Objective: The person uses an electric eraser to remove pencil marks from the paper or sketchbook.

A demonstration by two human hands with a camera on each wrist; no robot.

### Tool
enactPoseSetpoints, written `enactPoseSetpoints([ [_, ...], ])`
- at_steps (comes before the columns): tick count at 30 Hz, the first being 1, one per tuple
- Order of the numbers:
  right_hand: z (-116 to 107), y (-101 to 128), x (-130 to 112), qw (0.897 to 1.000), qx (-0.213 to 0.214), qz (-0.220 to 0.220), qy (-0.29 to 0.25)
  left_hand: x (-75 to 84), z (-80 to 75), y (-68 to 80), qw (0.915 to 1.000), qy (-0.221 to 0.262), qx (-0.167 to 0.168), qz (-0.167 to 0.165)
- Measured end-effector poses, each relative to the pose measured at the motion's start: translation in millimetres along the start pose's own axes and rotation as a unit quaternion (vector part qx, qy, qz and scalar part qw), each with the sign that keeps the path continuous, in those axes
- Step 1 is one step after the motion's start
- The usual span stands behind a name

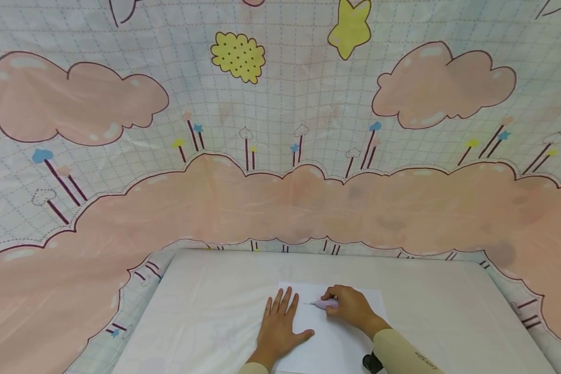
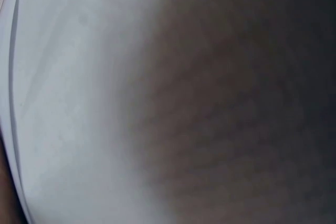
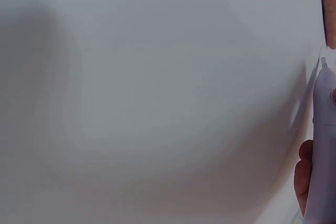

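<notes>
Two hands entered, both low at the near edge of the desk (image 1: 205,291), which carries a white cover. Item one: left hand (image 1: 280,324), laid flat on the left part of a white paper sheet (image 1: 350,345), fingers straight and slightly spread, thumb out to the right; its grip is relaxed and has hold of nothing. I note the left wrist view is blurred and shows only pale surface and shadow. Item two: right hand (image 1: 348,306), just right of the left hand, fingers curled round a small lilac pen-shaped tool (image 1: 321,304); its grip is closed on that tool. Tool lies near the middle of the sheet, thin tip pointing left, at or just above the paper; I cannot tell which. Right wrist view shows the tool (image 3: 321,145) at the right edge with fingertips (image 3: 302,174) beside it. Item three: cartoon backdrop (image 1: 280,156) with pink clouds, far side.
</notes>
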State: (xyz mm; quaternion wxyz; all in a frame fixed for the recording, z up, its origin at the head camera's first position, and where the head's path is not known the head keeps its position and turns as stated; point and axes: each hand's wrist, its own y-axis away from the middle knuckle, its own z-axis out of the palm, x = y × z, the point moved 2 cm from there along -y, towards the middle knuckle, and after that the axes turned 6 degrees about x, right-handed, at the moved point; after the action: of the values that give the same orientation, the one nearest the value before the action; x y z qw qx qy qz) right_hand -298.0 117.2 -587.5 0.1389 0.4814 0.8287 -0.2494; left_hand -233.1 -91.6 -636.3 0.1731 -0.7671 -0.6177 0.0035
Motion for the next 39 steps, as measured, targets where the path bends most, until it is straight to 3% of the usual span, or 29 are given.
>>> enactPoseSetpoints([
  [29,-4.5,0.1,-2.6,1.000,0.002,0.001,0.001,-0.1,-3.1,-1.7,1.0000,0.003,0.002,-0.005],
  [39,0.6,-0.3,-1.9,1.000,0.018,-0.018,-0.002,0.9,-1.9,-1.4,1.0000,0.003,0.001,-0.003],
])
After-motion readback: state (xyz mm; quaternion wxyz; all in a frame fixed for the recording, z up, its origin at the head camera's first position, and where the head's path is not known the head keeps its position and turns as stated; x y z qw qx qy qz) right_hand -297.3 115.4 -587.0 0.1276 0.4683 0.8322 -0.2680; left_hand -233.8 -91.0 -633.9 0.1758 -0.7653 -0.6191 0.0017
